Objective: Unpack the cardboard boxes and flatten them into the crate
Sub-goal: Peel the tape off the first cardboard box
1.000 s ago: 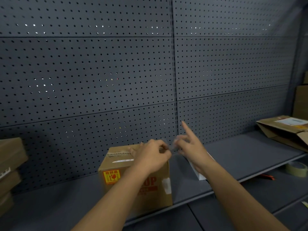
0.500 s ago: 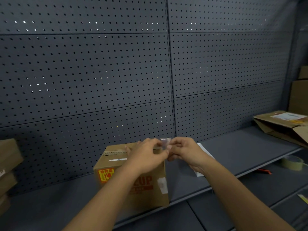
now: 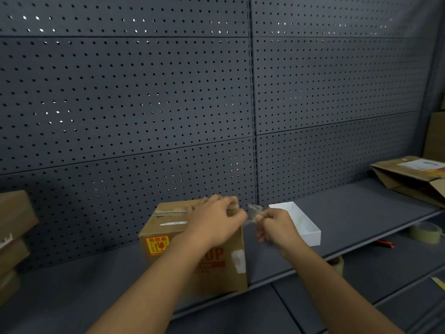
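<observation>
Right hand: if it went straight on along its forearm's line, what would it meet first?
Probably the left hand on the cardboard box: the right hand, pinching clear tape, points up-left toward it. Depth is unclear.

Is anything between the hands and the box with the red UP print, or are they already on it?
Nothing visible stands between. The left hand rests on the cardboard box at its top right corner; the right hand pinches a clear tape strip beside that corner.

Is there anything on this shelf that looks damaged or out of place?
Yes. The cardboard box has a torn, ragged strip across its top, and clear tape hangs loose at its corner, pinched by the right hand. Far right, another box lies collapsed on its side.
</observation>
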Motion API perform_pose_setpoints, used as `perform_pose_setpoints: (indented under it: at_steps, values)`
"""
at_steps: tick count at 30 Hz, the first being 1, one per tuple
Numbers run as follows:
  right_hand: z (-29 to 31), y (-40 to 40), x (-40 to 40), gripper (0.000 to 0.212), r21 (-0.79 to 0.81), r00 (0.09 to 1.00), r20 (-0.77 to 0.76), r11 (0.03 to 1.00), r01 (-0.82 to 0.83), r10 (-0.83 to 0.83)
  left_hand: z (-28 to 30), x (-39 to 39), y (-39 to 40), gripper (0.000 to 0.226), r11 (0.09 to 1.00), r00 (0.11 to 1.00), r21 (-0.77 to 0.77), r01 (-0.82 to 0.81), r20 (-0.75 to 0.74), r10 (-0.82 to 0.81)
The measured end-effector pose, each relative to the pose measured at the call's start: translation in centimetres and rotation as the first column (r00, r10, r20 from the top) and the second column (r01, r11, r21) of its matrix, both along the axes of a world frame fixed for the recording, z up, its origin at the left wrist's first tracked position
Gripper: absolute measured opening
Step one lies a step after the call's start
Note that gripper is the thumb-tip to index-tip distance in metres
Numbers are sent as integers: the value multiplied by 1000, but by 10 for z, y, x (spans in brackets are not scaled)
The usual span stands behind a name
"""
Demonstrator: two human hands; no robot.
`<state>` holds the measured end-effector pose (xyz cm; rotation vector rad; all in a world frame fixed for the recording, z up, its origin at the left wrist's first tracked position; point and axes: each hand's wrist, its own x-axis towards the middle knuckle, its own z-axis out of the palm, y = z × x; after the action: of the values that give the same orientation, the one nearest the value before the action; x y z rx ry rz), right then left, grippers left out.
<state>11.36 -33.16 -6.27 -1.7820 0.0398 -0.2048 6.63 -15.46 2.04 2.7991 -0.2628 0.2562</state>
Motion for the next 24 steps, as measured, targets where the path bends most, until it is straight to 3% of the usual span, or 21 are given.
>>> perform_pose_setpoints:
  at_steps: [5,8,12,17,21,24]
  values:
    - [3,-9,-6,13,89,992,-113,994,60,-50,1,-2,3,63,1000,1000,19,-19,4,19]
    - [3,-19,-10,13,166,987,-158,986,14,12,0,0,7,63,1000,1000,9,-26,10,26]
    - [2,-18,-9,15,102,999,14,994,-47,46,-3,2,5,67,999,999,21,-28,20,28]
    - [10,-13,-7,50,253,980,192,963,-97,48,-3,-5,5,61,998,998,56,-36,52,33]
    - [11,-22,-1,11,189,972,211,980,65,-105,-4,-4,6,61,997,999,69,-30,47,27]
    - [6,-43,10,12,5,955,169,969,248,-245,-5,-4,6,61,997,998,75,-25,57,21]
